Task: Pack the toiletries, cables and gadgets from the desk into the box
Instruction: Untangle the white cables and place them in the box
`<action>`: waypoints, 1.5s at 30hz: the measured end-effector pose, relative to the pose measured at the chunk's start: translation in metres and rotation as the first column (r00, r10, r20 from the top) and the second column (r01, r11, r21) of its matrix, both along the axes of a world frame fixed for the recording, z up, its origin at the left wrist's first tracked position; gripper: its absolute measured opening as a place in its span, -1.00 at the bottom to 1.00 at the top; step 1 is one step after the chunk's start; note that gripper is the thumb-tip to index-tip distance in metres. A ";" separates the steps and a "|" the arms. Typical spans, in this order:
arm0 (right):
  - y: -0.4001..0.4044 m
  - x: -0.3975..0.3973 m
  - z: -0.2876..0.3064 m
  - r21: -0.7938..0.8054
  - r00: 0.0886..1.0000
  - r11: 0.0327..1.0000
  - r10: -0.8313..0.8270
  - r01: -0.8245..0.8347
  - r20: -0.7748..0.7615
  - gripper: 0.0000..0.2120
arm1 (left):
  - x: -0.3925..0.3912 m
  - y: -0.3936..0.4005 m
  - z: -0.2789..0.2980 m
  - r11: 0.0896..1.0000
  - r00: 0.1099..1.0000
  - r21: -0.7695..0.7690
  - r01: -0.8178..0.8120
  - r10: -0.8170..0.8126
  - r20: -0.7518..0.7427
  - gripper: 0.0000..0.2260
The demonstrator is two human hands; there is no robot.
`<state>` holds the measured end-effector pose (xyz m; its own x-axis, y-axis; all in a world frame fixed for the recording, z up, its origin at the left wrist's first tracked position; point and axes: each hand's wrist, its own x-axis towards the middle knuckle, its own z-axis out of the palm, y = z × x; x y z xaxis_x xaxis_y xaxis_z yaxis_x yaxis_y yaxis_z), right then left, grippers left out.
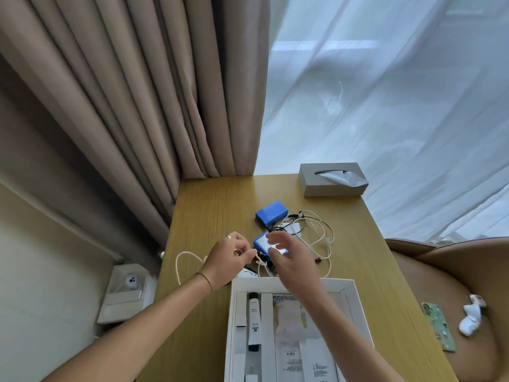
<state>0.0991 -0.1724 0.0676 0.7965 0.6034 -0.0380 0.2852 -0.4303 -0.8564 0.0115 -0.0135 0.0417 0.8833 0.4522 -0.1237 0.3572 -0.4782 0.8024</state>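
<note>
On the wooden desk (220, 205), just beyond the white box (292, 283): left hand (230, 260) with fingers curled, pinching a cream cord (190, 255) looped out to its left. Right hand (286, 257) above the desk, fingers spread and relaxed, holding nothing, partly over a blue pack (261, 242) and blurred. Farther back, a second blue pack (271, 212), touching a tangle of white cables (316, 230) spread to the right. At the far right corner, a grey tissue box (330, 179), well apart from the cables.

Inside the box, near the camera: a white tube with black cap (254, 321), lying lengthwise between white dividers, and flat white packets (292, 354) beside it on the right. Exact contents of the packets impossible to tell.

Off the desk at right, on a tan seat (440, 271): a patterned card (438, 326) and a small white object (471, 318).
</note>
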 end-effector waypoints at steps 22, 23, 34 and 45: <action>0.028 0.020 -0.018 0.012 0.955 0.960 0.279 -0.279 -0.100 -0.71 | 0.002 0.026 0.156 0.382 0.654 -0.918 0.108 0.668 0.355 -0.65; 0.025 0.020 -0.015 0.012 0.950 0.955 0.295 -0.296 -0.106 -0.71 | -0.001 0.032 0.161 0.388 0.624 -0.915 0.112 0.689 0.369 -0.66; 0.001 0.016 0.073 0.043 0.854 0.857 0.515 -0.513 -0.068 -0.79 | -0.005 0.025 0.161 0.864 0.593 -0.255 -0.434 0.486 0.641 -0.84; -0.003 0.030 0.102 0.144 0.887 0.891 0.448 -0.432 -0.110 -0.66 | -0.011 -0.022 0.137 0.959 0.948 0.078 0.273 -0.282 0.147 -0.62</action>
